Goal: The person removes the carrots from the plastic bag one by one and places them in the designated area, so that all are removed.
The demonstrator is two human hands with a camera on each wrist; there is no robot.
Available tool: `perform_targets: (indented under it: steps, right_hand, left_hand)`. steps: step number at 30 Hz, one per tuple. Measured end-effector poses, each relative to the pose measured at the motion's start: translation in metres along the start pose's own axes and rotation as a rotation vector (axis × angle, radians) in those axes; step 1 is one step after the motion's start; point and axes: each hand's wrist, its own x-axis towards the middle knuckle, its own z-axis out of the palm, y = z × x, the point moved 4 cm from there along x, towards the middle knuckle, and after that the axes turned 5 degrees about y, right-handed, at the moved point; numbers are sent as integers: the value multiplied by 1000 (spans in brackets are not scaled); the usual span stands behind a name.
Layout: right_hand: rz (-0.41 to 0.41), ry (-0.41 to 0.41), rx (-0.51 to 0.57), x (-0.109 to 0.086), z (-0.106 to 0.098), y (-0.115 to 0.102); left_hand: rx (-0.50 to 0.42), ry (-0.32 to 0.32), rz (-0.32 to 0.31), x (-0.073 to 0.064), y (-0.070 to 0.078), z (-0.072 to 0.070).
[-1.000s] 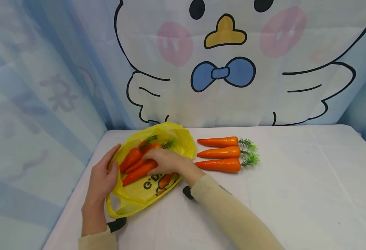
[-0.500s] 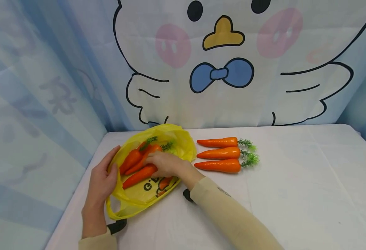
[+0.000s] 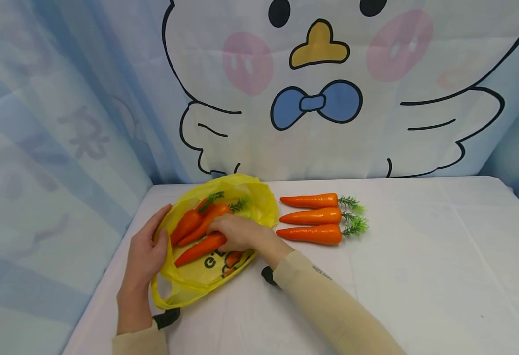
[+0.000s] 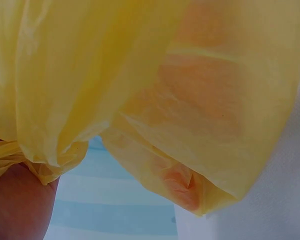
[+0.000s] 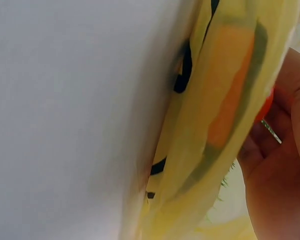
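A yellow plastic bag (image 3: 265, 197) lies on the table with its mouth toward me, several orange carrots inside. At its left rim my left hand (image 3: 146, 251) holds the plastic between thumb and fingers; in the left wrist view, the bag (image 4: 215, 110) is bunched around part of that hand (image 4: 20, 205). Reaching into the mouth, my right hand (image 3: 237, 231) grips the thick leafy end of the front carrot (image 3: 199, 250), hiding its greens. Behind it lie a second carrot (image 3: 206, 226) and a third (image 3: 186, 228). The right wrist view shows curled fingers beside a red-orange bit of carrot (image 5: 265, 106).
Right of the bag, three carrots lie in a row on the white table (image 3: 410, 266): a back one (image 3: 308, 201), a middle one (image 3: 310, 217) and a front one (image 3: 310, 234), greens pointing right. A cartoon curtain (image 3: 312, 153) hangs behind.
My right hand has shifted slightly right and toward me, the front carrot moving with it. A gap now shows between that carrot and the one behind. The left hand stays at the rim.
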Motion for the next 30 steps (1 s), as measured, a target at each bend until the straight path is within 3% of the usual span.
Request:
perform_targets:
  steps: [6, 15, 30]
  right_hand:
    - [-7, 18, 25, -7, -7, 1]
    - [-49, 60, 27, -14, -13, -1]
    - [2, 94, 89, -34, -29, 0]
  left_hand:
    - [5, -11, -15, 1, 1, 1]
    - [1, -8, 12, 1, 0, 1]
    - [-10, 1, 11, 0, -1, 1]
